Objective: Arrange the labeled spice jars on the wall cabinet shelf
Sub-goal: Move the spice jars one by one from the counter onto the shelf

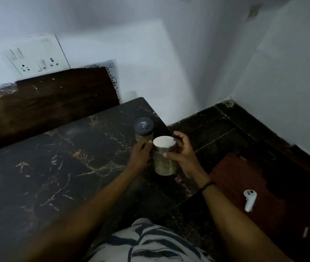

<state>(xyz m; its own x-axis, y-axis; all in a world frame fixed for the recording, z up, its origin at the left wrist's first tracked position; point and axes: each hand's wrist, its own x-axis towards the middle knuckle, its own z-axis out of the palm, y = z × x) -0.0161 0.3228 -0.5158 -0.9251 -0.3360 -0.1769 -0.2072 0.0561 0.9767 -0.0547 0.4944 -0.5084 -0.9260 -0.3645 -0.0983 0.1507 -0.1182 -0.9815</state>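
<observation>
Both arms are reaching out over the dark table (55, 157). The right hand (183, 154) and left hand (141, 154) are wrapping around the white-lid jar (164, 157), holding it up. The blue-lid jar (143, 130) is sitting just behind, on the table's corner.

Both hands (141, 155) (183, 154) forward, fingers curled inward.

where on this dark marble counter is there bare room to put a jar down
The marble counter is bare across its whole left and middle, from the brown wooden board down to the near edge. It is crowded only at the far right corner, where the blue-lid jar, white-lid jar and both hands meet.
</observation>
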